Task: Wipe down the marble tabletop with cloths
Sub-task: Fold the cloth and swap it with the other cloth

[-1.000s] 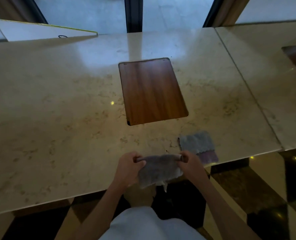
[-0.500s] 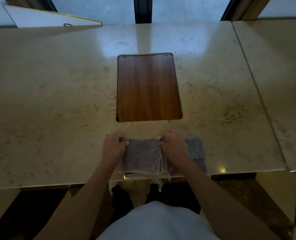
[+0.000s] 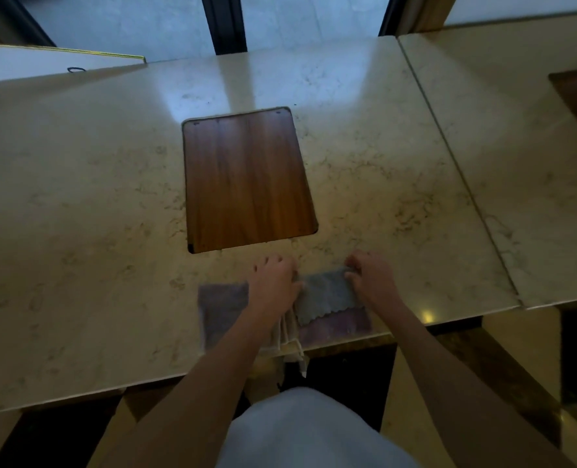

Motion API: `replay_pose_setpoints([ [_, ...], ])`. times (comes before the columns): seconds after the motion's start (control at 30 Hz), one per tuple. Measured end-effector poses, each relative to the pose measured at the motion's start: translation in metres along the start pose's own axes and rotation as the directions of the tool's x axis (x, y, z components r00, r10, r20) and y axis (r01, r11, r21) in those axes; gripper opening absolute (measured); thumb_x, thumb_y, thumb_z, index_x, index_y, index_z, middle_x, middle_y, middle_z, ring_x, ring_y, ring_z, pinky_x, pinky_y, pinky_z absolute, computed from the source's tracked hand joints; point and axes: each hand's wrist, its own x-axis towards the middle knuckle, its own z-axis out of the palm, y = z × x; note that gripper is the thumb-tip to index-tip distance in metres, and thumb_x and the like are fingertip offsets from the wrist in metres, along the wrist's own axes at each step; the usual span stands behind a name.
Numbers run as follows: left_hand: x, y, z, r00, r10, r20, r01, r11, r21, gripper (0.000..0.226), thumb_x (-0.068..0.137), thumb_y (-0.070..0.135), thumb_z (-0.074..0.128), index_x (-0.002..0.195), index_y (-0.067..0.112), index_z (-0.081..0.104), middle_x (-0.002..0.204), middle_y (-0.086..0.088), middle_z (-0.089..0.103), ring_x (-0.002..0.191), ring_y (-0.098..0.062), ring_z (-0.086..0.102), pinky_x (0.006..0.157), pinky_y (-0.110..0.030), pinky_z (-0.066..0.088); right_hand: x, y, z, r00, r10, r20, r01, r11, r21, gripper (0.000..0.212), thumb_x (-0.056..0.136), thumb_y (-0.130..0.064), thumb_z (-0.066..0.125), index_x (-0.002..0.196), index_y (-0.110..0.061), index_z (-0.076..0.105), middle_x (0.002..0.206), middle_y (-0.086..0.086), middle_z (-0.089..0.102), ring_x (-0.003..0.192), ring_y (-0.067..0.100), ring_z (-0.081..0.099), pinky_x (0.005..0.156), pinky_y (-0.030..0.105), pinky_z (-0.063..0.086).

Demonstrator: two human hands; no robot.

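Note:
The beige marble tabletop (image 3: 77,214) fills the view. Near its front edge lies a folded grey-purple cloth (image 3: 221,312), partly under my left forearm, with a few of its layers hanging over the edge. Just to its right a grey cloth (image 3: 326,297) lies on top of a purple cloth (image 3: 338,327). My left hand (image 3: 273,285) pinches the grey cloth's upper left corner. My right hand (image 3: 373,280) pinches its upper right corner. Both hands have curled fingers and rest on the table.
A wooden inset panel (image 3: 246,180) sits in the marble just beyond my hands. A seam (image 3: 456,170) divides this slab from a second slab (image 3: 523,136) on the right. A white board (image 3: 44,64) lies at the back left. The floor shows below the front edge.
The folded cloth that both hands held has been laid on the table at the left. Both hands have moved right onto the grey cloth.

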Motion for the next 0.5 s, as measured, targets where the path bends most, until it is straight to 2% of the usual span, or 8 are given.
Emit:
replay_pose_setpoints([
  [0.07, 0.002, 0.0, 0.0, 0.999, -0.026, 0.026, 0.025, 0.999, 0.032, 0.021, 0.089, 0.035, 0.064, 0.107, 0.025, 0.062, 0.118, -0.002, 0.058, 0.117, -0.026, 0.047, 0.101, -0.043, 0.032, 0.0, 0.001, -0.003, 1.0, -0.01, 0.004, 0.01, 1.0, 0.014, 0.015, 0.081, -0.01, 0.074, 0.086, -0.016, 0.061, 0.091, 0.005, 0.056, 0.092, 0.028, 0.056, 0.075, 0.032, 0.034],
  [0.17, 0.003, 0.0, -0.002, 0.998, -0.05, 0.024, 0.05, 0.999, -0.004, 0.008, 0.089, 0.03, 0.063, 0.094, 0.023, 0.064, 0.11, -0.001, 0.059, 0.112, -0.024, 0.047, 0.095, -0.041, 0.029, -0.004, -0.001, -0.011, 1.0, 0.012, -0.019, -0.009, 0.993, 0.116, 0.022, 0.084, -0.006, 0.072, 0.082, -0.017, 0.053, 0.082, -0.001, 0.05, 0.088, 0.028, 0.055, 0.072, 0.031, 0.033],
  [0.27, 0.002, -0.001, -0.013, 0.996, -0.086, -0.009, 0.081, 0.969, -0.233, 0.006, 0.09, 0.025, 0.064, 0.09, 0.018, 0.062, 0.096, -0.001, 0.062, 0.096, -0.02, 0.055, 0.078, -0.03, 0.037, -0.011, -0.009, -0.026, 0.997, 0.067, -0.041, -0.055, 0.965, 0.258, 0.016, 0.091, -0.009, 0.068, 0.087, -0.014, 0.053, 0.08, -0.003, 0.051, 0.082, 0.022, 0.054, 0.067, 0.031, 0.037],
  [0.37, -0.007, -0.008, -0.034, 0.995, -0.082, -0.053, 0.048, 0.884, -0.465, 0.007, 0.09, 0.017, 0.065, 0.09, 0.016, 0.058, 0.087, 0.0, 0.062, 0.083, -0.014, 0.059, 0.064, -0.019, 0.041, -0.02, -0.03, -0.039, 0.995, 0.029, -0.098, 0.007, 0.936, 0.353, 0.017, 0.094, -0.009, 0.065, 0.09, -0.019, 0.052, 0.084, 0.002, 0.058, 0.08, 0.022, 0.059, 0.067, 0.029, 0.045],
  [0.43, -0.016, -0.021, -0.051, 0.986, -0.097, -0.135, 0.013, 0.855, -0.519, 0.008, 0.09, 0.017, 0.066, 0.096, 0.018, 0.061, 0.089, 0.006, 0.064, 0.085, -0.007, 0.061, 0.067, -0.014, 0.047, -0.023, -0.055, -0.043, 0.99, -0.024, -0.136, 0.074, 0.922, 0.38, 0.016, 0.094, -0.008, 0.064, 0.092, -0.019, 0.052, 0.084, 0.002, 0.06, 0.079, 0.02, 0.061, 0.065, 0.026, 0.047],
  [0.5, -0.026, -0.039, -0.07, 0.972, -0.122, -0.199, -0.004, 0.844, -0.536, 0.015, 0.09, 0.018, 0.066, 0.104, 0.021, 0.065, 0.094, 0.01, 0.065, 0.089, -0.003, 0.063, 0.074, -0.016, 0.052, -0.024, -0.086, -0.041, 0.982, -0.082, -0.17, 0.144, 0.909, 0.392, 0.015, 0.094, -0.008, 0.065, 0.096, -0.019, 0.054, 0.087, 0.001, 0.062, 0.08, 0.014, 0.062, 0.064, 0.022, 0.048],
])
